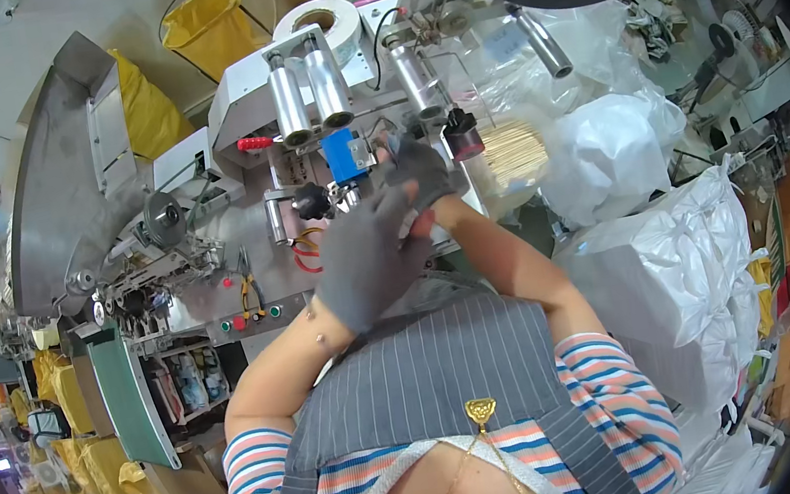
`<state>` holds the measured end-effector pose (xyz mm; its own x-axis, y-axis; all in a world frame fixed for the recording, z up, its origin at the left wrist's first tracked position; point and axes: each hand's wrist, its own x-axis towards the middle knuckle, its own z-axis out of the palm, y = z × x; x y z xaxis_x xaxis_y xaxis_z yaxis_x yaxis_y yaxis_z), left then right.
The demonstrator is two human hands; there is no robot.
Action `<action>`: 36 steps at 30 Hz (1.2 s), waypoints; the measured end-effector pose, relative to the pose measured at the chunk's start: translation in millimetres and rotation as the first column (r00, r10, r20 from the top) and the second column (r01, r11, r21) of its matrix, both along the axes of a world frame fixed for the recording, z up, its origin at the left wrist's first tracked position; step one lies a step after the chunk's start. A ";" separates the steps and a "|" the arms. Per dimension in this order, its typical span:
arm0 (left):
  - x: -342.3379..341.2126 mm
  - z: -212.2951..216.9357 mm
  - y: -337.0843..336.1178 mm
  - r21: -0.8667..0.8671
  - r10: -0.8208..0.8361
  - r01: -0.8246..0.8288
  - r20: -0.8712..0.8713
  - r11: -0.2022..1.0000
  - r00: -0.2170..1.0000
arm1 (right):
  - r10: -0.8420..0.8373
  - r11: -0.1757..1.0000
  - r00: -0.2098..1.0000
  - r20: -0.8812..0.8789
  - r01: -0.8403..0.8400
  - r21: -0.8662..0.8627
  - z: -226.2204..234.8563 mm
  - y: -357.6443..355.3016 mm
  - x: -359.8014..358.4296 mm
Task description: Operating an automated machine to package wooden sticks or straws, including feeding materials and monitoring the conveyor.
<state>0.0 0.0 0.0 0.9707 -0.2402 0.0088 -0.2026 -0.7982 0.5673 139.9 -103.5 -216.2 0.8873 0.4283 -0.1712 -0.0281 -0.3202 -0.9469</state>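
Both my hands wear grey gloves with bare fingertips and meet close together over the machine's metal bed. My left hand (372, 262) lies nearer to me, its back up. Its thumb and finger look apart by my right wrist, with nothing visible between them. Farther off, my right hand (423, 172) has its fingers curled beside a blue block (340, 157) on the machine. Whatever it may grip is hidden by the glove. A black knob (311, 201) sits just left of the blue block, and a dark round knob (462, 134) stands right of my right hand.
Steel rollers (329, 84) and a white label roll (324, 29) rise behind my hands. Pliers (249, 286) and red-handled scissors (307, 249) lie at left. A bundle of thin pale sticks (513, 151) is at right, beside stacked white bags (667, 279). A green conveyor belt (125, 396) slopes down left.
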 end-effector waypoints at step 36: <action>48.8 -145.4 -15.3 -0.539 0.443 -0.341 0.068 0.770 0.894 | -0.217 0.892 0.595 0.774 0.443 -0.091 142.3 -19.4 -23.3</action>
